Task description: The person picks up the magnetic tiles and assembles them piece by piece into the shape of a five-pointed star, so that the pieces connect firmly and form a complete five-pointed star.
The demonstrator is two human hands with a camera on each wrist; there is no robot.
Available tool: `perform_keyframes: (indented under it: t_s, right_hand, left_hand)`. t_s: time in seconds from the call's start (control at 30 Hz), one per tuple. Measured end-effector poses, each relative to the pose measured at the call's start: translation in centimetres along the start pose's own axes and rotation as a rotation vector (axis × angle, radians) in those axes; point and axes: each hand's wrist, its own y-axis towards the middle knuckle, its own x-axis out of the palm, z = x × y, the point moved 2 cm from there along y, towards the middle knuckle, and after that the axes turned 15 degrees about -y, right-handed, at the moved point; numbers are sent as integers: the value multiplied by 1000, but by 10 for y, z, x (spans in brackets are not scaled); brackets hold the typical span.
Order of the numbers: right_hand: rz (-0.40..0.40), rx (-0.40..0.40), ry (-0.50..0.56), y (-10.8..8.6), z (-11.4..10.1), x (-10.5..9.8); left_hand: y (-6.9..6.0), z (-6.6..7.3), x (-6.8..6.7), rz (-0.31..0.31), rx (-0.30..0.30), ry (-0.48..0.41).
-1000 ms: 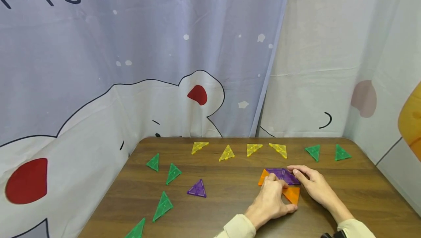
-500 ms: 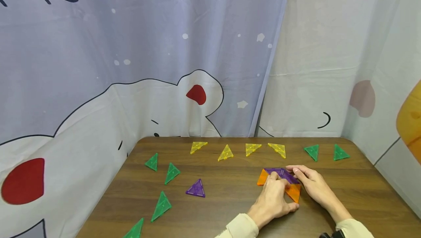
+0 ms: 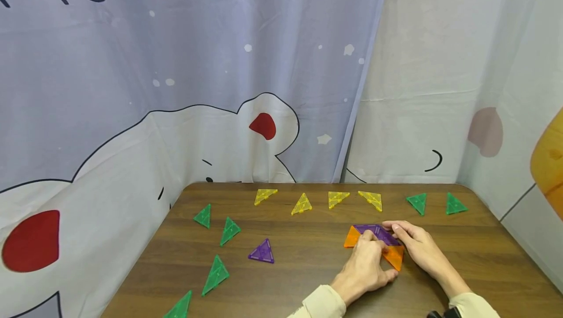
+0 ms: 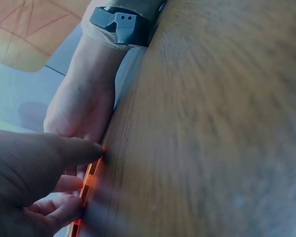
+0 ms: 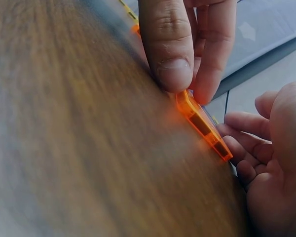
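Note:
Translucent triangle tiles lie flat on a wooden table. My left hand [image 3: 362, 266] pinches an orange triangle tile [image 3: 395, 258], thumb at its near tip and other fingers over its far side. In the right wrist view, the left thumb [image 5: 175, 74] presses one end of that orange tile [image 5: 204, 128]. Purple tiles [image 3: 386, 235] sit just beyond it, partly covered by left fingers. A second orange tile [image 3: 352, 236] touches their left side. My right hand [image 3: 420, 249] rests at the purple tiles' right edge, fingers fairly straight, touching them.
A loose purple tile [image 3: 262, 251] lies left of the hands. Green tiles [image 3: 216, 275] are spread along the left side, and two more stand at the back right [image 3: 456, 204]. Yellow tiles [image 3: 302, 204] line the back edge. A printed curtain [image 3: 281, 74] hangs behind the table.
The held orange tile has turned slightly, and its near tip has shifted right, its edge now closer against the purple tiles. Both hands have hardly moved.

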Motion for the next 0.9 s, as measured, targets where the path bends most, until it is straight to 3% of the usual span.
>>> perform_keyframes:
  t_s: [0.37,0.6,0.9]
  right_hand:
    - [3,-4,-3,0,2,-1]
    - [-11,-32,52,1,4,-1]
    - [-65,-76,69,-1,11,-5]
  left_hand:
    - [-2,-3,-3,32,21,-16]
    - [-2,-4,-5,68,-34,-60]
    - [-2,-6,-8,98,-9,-27]
